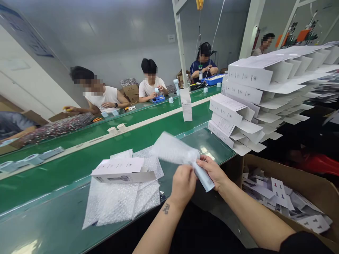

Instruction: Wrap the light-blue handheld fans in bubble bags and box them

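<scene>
My right hand point(212, 171) is wrapped round the upper handle of a light blue handheld device point(205, 178). A white bubble-wrap bag point(172, 148) covers the device's far end and stretches out to the left, slightly blurred. Close beside it, my left hand point(184, 181) is closed at the bag's open edge, fingers curled in a pinch. Both hands are above the near edge of the green bench. To their left, a white printed box point(119, 169) lies on several flat bubble-wrap bags point(113, 201).
Stacked white boxes point(246, 79) with open flaps rise at the right. Below them stands a carton point(291, 173) of folded printed papers. A green conveyor point(148, 128) crosses ahead, with an upright white box point(186, 106) on it. Several co-workers sit beyond.
</scene>
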Demonstrator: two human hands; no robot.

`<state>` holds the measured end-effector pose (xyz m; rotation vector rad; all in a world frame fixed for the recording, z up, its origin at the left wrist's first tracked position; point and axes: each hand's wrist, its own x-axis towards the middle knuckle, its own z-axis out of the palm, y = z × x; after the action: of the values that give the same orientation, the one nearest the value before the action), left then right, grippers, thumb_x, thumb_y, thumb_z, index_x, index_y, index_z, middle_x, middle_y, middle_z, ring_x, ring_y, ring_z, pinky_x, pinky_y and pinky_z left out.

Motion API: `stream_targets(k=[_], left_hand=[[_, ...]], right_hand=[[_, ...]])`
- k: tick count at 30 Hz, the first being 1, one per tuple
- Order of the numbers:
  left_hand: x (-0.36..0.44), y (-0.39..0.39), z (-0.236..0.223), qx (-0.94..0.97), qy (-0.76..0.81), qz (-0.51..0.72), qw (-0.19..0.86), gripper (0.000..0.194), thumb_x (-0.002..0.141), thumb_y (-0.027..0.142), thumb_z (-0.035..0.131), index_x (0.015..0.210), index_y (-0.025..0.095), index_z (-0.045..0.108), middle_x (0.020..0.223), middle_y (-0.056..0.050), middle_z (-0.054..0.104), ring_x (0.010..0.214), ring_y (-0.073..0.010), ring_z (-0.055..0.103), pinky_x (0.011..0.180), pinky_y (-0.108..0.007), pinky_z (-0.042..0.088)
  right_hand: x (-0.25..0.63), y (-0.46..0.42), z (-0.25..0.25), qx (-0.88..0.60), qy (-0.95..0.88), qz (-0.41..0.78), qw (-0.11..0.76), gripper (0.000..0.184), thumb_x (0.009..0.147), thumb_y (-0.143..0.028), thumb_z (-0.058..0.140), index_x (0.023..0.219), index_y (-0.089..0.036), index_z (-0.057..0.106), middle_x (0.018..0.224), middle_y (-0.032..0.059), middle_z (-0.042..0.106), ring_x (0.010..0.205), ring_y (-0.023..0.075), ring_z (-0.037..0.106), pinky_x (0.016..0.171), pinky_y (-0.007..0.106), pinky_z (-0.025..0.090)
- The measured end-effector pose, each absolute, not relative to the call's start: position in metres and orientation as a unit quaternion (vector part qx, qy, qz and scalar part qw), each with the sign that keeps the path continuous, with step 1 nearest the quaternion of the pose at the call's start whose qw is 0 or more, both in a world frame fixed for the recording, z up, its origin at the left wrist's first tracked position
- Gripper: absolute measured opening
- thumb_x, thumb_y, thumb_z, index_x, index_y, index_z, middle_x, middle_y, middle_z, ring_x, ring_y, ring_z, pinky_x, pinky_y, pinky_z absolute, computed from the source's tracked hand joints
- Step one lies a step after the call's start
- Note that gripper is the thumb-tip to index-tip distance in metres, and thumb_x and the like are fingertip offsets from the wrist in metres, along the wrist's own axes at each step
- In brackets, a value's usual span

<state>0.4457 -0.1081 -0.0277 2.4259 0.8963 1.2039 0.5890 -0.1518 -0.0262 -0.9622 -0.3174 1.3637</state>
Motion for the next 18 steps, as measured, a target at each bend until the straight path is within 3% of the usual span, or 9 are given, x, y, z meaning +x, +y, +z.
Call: stream_targets(k=[5, 11, 14, 18], left_hand=[[0.449, -0.109, -0.022, 0.828, 0.338, 0.419, 0.157, 0.015, 0.085, 0.014, 0.045, 0.074, 0.019, 0.054, 0.070, -0.002, 0.058, 0.068, -0.0148, 0.057, 0.065, -0.027, 0.047], [0.448, -0.101, -0.008, 0.890, 0.239, 0.366, 0.130, 0.017, 0.084, 0.017, 0.043, 0.071, 0.020, 0.053, 0.078, -0.006, 0.059, 0.077, -0.0183, 0.056, 0.073, -0.032, 0.048], [0.446, -0.095, -0.005, 0.794, 0.370, 0.402, 0.268, 0.015, 0.083, 0.023, 0.045, 0.071, 0.020, 0.053, 0.071, -0.003, 0.059, 0.069, -0.0167, 0.059, 0.066, -0.029, 0.049], [0.463, -0.083, 0.010, 0.624, 0.456, 0.428, 0.470, 0.011, 0.074, 0.028, 0.051, 0.067, 0.019, 0.052, 0.061, 0.001, 0.058, 0.061, -0.0161, 0.062, 0.061, -0.029, 0.050]], right_hand=[[0.593, -0.156, -0.028, -0.393, -0.148, 0.683, 0.597, 0.043, 0.075, -0.021, 0.072, 0.109, -0.020, 0.046, 0.080, 0.0026, 0.066, 0.062, 0.0180, 0.066, 0.048, 0.029, 0.055], [0.598, -0.144, -0.014, -0.514, -0.153, 0.664, 0.522, 0.009, 0.091, -0.024, 0.048, 0.094, -0.016, 0.050, 0.070, 0.0048, 0.064, 0.062, 0.0176, 0.066, 0.062, 0.034, 0.057], [0.602, -0.127, -0.004, -0.605, -0.298, 0.577, 0.461, 0.017, 0.093, -0.026, 0.042, 0.086, -0.015, 0.052, 0.065, 0.0054, 0.064, 0.061, 0.0175, 0.065, 0.061, 0.034, 0.057], [0.614, -0.089, 0.027, -0.679, -0.425, 0.431, 0.416, 0.022, 0.085, -0.024, 0.057, 0.066, -0.015, 0.052, 0.050, 0.0005, 0.056, 0.048, 0.0155, 0.059, 0.050, 0.027, 0.051]])
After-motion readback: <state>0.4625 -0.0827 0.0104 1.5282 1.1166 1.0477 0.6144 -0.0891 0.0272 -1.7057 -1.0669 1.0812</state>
